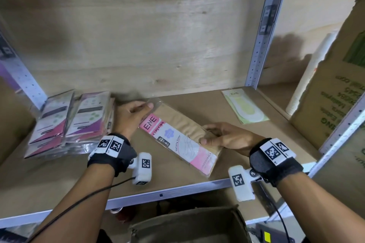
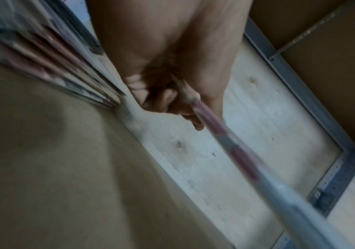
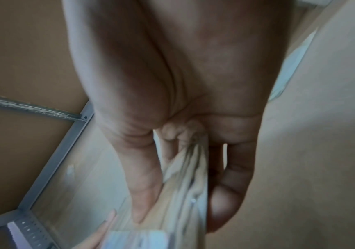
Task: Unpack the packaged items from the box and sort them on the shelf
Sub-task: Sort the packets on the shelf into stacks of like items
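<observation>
A flat clear pack of beige stockings with a pink and white "ENE STOCKING" card hangs just above the brown shelf board, held by both hands. My left hand pinches its far left corner, thumb on top. My right hand grips its near right end, thumb on top and fingers under. The left wrist view shows the pack edge-on running out from my left hand. The right wrist view shows my right hand with the pack between thumb and fingers. The open cardboard box sits below the shelf.
A leaning pile of pink and purple packs lies at the shelf's left, close to my left hand. A pale green "ENE" pack lies flat at the back right. Metal uprights frame the bay. A big cardboard carton stands right.
</observation>
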### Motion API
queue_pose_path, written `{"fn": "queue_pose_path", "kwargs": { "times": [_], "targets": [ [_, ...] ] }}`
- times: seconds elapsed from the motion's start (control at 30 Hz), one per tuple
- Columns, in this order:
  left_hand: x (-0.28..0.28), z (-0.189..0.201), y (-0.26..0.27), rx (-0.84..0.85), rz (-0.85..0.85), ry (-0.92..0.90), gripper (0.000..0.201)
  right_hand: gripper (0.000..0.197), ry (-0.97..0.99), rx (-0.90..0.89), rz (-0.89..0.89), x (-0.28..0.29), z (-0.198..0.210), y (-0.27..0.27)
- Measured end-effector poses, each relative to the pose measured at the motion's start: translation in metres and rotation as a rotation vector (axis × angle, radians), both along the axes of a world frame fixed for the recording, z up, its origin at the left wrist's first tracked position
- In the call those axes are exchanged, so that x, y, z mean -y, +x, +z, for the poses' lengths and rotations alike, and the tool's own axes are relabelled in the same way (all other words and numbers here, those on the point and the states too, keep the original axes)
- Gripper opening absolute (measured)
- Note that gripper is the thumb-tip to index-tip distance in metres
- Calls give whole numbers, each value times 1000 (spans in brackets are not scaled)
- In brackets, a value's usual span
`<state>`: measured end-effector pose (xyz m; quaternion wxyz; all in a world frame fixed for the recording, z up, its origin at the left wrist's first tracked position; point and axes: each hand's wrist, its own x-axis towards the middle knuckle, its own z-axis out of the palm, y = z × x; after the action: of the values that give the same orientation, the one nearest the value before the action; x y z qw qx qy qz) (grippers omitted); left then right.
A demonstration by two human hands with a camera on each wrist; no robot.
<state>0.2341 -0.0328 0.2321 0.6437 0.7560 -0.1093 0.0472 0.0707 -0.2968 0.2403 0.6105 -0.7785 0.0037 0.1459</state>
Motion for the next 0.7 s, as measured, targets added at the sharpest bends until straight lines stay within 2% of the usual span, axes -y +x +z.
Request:
{"fn": "queue_pose_path", "kwargs": {
  "times": [0.1, 0.13, 0.23, 0.3, 0.4, 0.53, 0.57, 0.7],
  "targets": [
    [4, -4, -8, 1, -122, 81, 41, 36, -21, 5, 5, 6, -2, -6],
    [6, -5, -9, -4, -137, 88, 47, 36, -26, 6, 8, 8, -2, -8],
    [6, -3, -10, -50, -136, 140, 49, 38, -35, 10, -7, 13, -1, -15],
    [7, -2, -12, -145, -144, 125, 48, 38, -29, 15, -28, 15, 1, -19],
    [9, 2, -16, -356, -269, -21, 70, 37, -34, 37, -53, 17, 3, -23],
    [8, 2, -19, -407, -385, 99, 86, 35, -29, 54, -55, 17, 4, -26],
    [8, 1, -19, -412, -383, 98, 87, 34, -17, 51, -57, 18, 4, -26],
    [8, -5, -16, -434, -177, -209, 66, 20, 80, 40, -130, 22, 5, -27]
  ]
}}
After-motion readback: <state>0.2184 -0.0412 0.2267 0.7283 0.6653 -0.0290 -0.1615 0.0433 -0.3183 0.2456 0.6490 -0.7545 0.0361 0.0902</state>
